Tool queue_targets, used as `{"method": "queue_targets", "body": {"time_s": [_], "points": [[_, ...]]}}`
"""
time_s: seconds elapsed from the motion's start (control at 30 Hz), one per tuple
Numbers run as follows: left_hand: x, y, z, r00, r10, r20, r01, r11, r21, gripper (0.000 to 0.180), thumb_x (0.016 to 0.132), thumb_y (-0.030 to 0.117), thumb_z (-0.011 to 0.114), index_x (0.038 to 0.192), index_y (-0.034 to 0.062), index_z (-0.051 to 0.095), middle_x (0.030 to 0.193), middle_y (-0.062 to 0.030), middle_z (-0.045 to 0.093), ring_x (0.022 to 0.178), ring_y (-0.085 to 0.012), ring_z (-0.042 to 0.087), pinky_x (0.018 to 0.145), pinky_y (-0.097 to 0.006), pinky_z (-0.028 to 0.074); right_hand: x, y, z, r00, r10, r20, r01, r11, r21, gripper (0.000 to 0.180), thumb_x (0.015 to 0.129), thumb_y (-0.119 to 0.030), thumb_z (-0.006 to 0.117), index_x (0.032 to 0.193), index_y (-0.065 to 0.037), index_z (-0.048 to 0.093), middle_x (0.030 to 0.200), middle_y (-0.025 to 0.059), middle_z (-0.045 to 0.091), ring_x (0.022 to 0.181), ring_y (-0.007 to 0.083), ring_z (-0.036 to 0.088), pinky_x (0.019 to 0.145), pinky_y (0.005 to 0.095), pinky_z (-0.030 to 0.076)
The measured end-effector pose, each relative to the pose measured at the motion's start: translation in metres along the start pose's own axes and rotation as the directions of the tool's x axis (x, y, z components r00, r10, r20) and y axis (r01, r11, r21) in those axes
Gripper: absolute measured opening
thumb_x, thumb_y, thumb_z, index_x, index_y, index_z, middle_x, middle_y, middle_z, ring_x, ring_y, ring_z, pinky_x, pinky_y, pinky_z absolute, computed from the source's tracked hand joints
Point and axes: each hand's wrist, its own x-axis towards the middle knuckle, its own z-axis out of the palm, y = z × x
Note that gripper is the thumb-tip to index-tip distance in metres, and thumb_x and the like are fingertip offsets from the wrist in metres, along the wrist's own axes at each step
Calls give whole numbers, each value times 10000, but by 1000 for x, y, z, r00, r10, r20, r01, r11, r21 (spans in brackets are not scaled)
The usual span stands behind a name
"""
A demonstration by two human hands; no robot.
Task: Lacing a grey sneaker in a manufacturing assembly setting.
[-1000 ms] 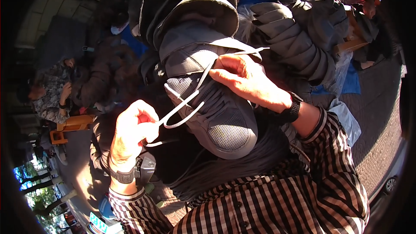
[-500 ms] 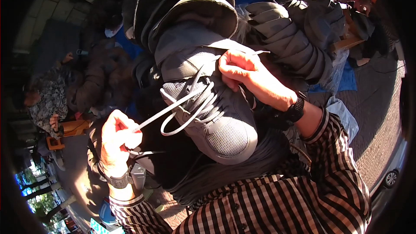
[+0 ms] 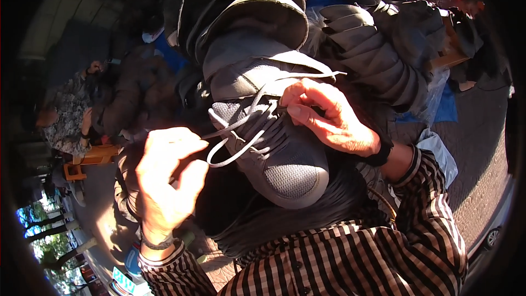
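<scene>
Left hand (image 3: 164,178): closed, fingers pinched on the free end of a grey shoelace (image 3: 241,131), lace running taut from the fingers across to the shoe. Right hand (image 3: 331,118): closed, thumb and fingertips gripping the lace at the eyelet rows, resting against the upper of the shoe. Grey sneaker (image 3: 268,115): centre of view, between both hands, toe with mesh panel pointing toward the wearer, collar and tongue away. Lace loops lying loose over the vamp. Below the shoe: dark fabric (image 3: 307,214), then striped shirt sleeves (image 3: 383,257). Beyond the shoe: dark padded jackets (image 3: 378,49) on a blue tarpaulin (image 3: 444,107). Far left: seated person in patterned clothing (image 3: 68,118).
</scene>
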Motion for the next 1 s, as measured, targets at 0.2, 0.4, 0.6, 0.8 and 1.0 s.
{"method": "queue_targets", "body": {"time_s": [0.2,0.4,0.6,0.8,1.0], "points": [[12,1,38,985,80,153,-98,988,117,167,702,-9,713,861,18,668,860,-90,595,839,-246,574,728,-340,482,33,-6,-2,986,-159,49,159,818,-552,262,847,-41,636,1104,-54,592,857,109,631,747,260,628,651,314,496],[20,3,31,959,-164,230,204,965,-163,65,753,28,709,772,24,648,757,-64,599,766,-212,579,673,-324,475,42,-3,-3,969,-225,101,236,724,-649,144,823,-86,670,927,-67,571,773,84,603,740,299,593,685,351,483],[23,7,32,899,-295,325,366,912,-184,55,778,27,697,780,15,644,766,-66,603,713,-187,585,660,-285,469,41,-4,-2,970,-231,80,230,749,-621,194,749,-73,713,864,-75,557,704,53,571,712,259,584,651,348,477],[22,12,28,915,-314,253,356,924,-139,69,767,5,689,783,12,623,812,-72,602,767,-177,586,688,-285,469,39,1,-11,978,-162,133,207,835,-509,183,759,-134,690,844,-51,550,782,106,569,748,303,585,688,392,451],[17,1,40,966,-189,176,231,935,-270,74,781,-56,622,782,4,577,909,-49,573,849,-123,530,697,-237,431,34,3,-16,979,-168,112,199,899,-391,180,774,-33,708,832,-45,539,754,69,541,660,204,530,578,297,433]]}}
